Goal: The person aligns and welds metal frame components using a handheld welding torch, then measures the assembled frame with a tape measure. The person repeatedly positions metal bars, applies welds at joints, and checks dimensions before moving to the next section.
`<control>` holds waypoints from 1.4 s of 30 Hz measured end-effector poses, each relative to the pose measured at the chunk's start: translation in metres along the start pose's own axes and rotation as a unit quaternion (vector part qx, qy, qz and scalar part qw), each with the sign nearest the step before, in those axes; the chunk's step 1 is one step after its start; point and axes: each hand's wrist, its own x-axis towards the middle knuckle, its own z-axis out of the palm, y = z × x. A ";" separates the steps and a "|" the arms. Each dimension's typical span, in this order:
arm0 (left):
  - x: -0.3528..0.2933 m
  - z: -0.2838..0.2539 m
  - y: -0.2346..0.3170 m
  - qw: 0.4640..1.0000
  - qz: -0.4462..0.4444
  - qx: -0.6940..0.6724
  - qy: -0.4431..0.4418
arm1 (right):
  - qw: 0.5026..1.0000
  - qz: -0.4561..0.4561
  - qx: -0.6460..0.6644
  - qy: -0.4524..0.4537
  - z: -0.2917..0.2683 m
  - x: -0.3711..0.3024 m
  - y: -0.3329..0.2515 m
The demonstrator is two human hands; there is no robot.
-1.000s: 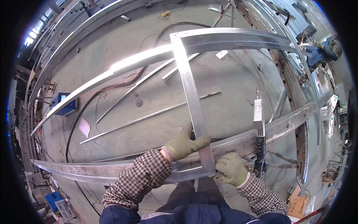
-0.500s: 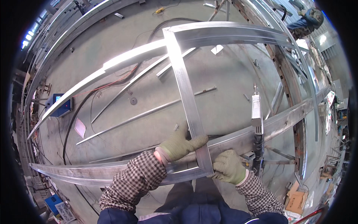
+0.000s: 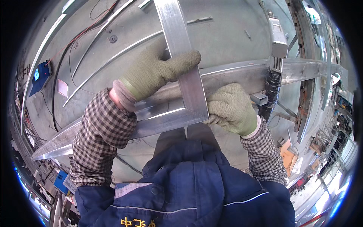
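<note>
Jacket [image 3: 181,181] of navy blue fills the near side, with the mitred corner [image 3: 196,111] of a metal frame [image 3: 162,123] just beyond it and the right hand [image 3: 232,109] curled against the corner's right edge, whether clenched on anything impossible to tell. Slightly farther and to the left, the left hand [image 3: 151,73] grasps the frame's bar [image 3: 191,89], thumb laid across its face. Beyond, a long metal beam [image 3: 302,70] spans left to right, a boxy silver device [image 3: 279,38] stands at right, and a thin metal strip [image 3: 200,20] crosses the floor [image 3: 234,41] toward the far side.
</note>
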 end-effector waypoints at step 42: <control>-0.128 0.052 -0.023 0.824 0.119 0.528 0.167 | 0.955 0.241 0.171 0.018 0.008 0.066 -0.005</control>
